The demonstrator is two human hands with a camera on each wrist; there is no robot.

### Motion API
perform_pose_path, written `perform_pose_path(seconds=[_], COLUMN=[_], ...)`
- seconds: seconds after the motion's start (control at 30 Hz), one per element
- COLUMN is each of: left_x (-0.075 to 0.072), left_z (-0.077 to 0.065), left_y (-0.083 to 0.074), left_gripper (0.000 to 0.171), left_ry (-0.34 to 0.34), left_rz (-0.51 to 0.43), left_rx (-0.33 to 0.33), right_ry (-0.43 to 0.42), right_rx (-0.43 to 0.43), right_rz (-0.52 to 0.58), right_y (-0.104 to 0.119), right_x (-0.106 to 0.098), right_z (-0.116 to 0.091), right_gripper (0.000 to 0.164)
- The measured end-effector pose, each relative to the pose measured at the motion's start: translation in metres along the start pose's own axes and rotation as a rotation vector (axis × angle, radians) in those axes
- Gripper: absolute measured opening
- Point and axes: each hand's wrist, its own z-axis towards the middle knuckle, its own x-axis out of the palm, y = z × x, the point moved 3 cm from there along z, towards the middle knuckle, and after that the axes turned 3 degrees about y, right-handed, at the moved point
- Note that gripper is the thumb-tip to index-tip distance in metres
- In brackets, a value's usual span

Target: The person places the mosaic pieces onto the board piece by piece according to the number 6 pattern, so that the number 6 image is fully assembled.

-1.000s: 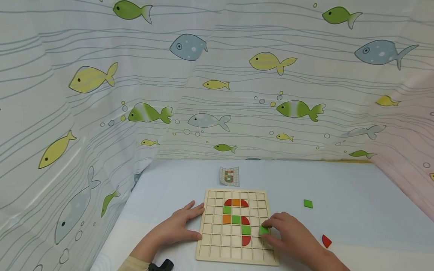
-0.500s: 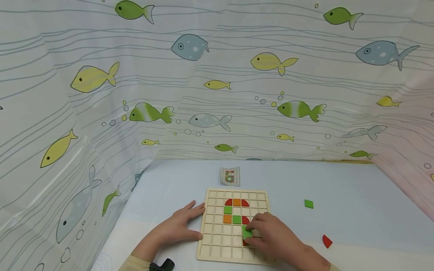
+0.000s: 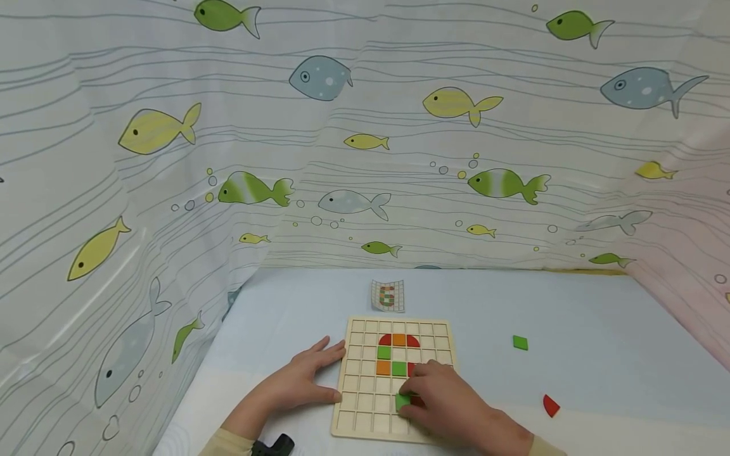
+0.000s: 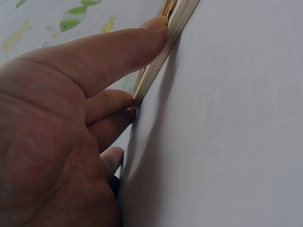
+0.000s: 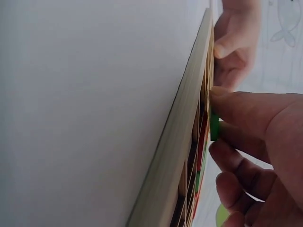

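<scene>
A wooden grid board (image 3: pixel 365 421) lies on the table, with red, orange and green tiles set in some of its squares. My right hand (image 3: pixel 453 402) pinches a green square tile (image 3: pixel 402 403) between thumb and fingers, low over the board's lower middle. In the right wrist view that green tile (image 5: pixel 214 126) stands on edge against the board's face. The right hand hides some of the tiles beneath it. At the board's left edge my left hand (image 3: pixel 299 383) rests with fingers spread; in the left wrist view its thumb (image 4: pixel 142 45) touches the board's side.
Behind the board lies a small card (image 3: pixel 387 296) printed with a coloured grid pattern. To the right, a loose green tile (image 3: pixel 520 342) and a red quarter-round tile (image 3: pixel 550 405) lie on the table. A fish-patterned curtain (image 3: pixel 342 164) surrounds the table's back and sides.
My right hand has carried the green tile leftward from the board's right side to its lower middle. The left hand has stayed at the board's left edge.
</scene>
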Motion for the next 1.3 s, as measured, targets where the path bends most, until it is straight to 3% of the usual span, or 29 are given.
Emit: perform_pose_path(seconds=[0.43,0.73,1.03,1.3], left_x=[0.001,0.0,0.001,0.001], left_z=[0.001,0.0,-0.001,-0.001], left_y=[0.002,0.0,0.001,0.001], left_gripper=[0.087,0.087,0.086,0.086], left_ry=[-0.003,-0.002,0.0,-0.007], left_rz=[0.015,0.011,0.002,0.009], left_rx=[0.002,0.0,0.0,-0.002], right_ry=[0.025,0.009,0.008,0.003], right_rx=[-0.021,-0.051,-0.028,0.006], right_rz=[-0.042,-0.063,-0.035,0.015], right_y=[0.003,0.006,0.005,0.002], right_x=[0.005,0.003,0.002,0.0], right_z=[0.007,0.005,0.003,-0.005], right_gripper=[0.024,0.014,0.032,0.035])
